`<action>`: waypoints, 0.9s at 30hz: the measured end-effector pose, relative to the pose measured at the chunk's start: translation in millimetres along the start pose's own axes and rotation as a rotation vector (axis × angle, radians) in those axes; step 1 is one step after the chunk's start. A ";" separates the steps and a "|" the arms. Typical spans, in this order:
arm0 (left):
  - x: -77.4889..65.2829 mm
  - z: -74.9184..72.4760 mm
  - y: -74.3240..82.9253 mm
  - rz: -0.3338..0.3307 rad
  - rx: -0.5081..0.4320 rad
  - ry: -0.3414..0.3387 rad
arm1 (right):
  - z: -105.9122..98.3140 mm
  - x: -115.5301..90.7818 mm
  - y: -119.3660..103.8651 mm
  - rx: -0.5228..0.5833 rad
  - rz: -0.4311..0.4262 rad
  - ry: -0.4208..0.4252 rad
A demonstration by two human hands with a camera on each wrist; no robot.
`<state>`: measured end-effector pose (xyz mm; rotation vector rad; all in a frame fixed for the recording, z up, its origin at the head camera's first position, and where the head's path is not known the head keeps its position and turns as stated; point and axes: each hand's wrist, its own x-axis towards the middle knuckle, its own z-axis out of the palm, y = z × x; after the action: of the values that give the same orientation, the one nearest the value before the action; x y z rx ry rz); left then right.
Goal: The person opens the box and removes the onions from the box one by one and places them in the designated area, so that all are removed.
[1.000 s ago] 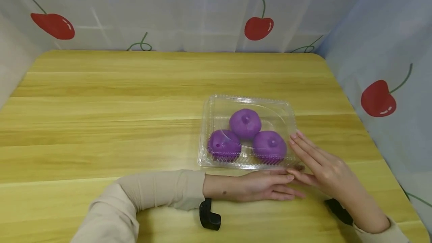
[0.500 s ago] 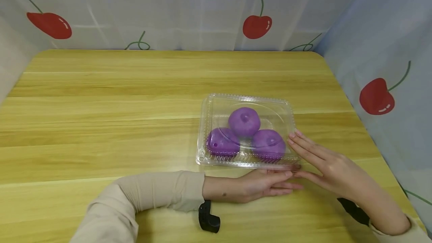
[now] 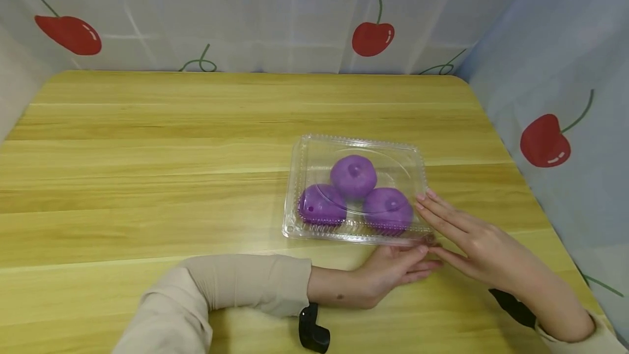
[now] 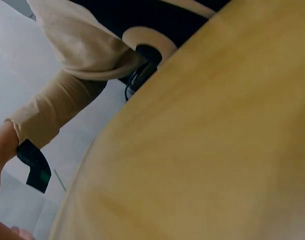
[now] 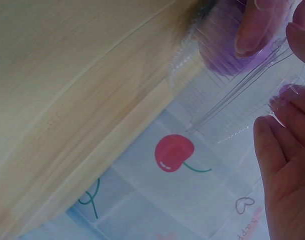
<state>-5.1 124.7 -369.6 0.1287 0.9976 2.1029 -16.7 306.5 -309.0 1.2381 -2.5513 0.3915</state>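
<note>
A clear plastic clamshell box (image 3: 295,201) lies on the wooden table with its lid down. Inside are a purple ball (image 3: 354,177) at the back, a second purple ball (image 3: 322,205) at front left and a third purple ball (image 3: 388,210) at front right; they look like soft toys. My left hand (image 3: 385,275) rests along the box's front edge, thumb tip at the front right corner, some fingers stretched out below it. With straight fingers, my right hand (image 3: 474,245) touches the lid's right side, its thumb near that same corner. In the right wrist view the right fingers (image 5: 287,130) lie beside the lid edge.
Around the box spreads the wooden tabletop (image 3: 147,179). A curtain (image 3: 275,15) printed with cherries hangs behind the table and along its right side. Black wrist cameras are strapped to both wrists, the left camera (image 3: 313,332) hanging low over the table.
The left wrist has shifted slightly right, and its thumb has come to the box's front right corner. The right hand keeps its touch on the lid's side while its forearm has swung outward.
</note>
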 end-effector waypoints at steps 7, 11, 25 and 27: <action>-1.3 1.1 -6.8 0.082 -0.004 0.050 | -2.4 -0.1 -1.9 -0.037 0.004 -0.030; -1.4 1.0 -8.6 0.113 0.009 0.057 | -3.5 0.8 -3.8 -0.051 -0.015 -0.042; -3.0 4.5 -10.4 0.270 0.122 0.102 | -2.9 6.6 -7.3 -0.172 -0.119 -0.056; -3.4 4.2 -10.8 0.279 0.138 0.094 | -3.1 6.6 -7.3 -0.184 -0.126 -0.055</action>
<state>5.5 128.9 -373.4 0.2534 1.2412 2.3070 -14.4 298.4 -302.9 1.3474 -2.4723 0.0945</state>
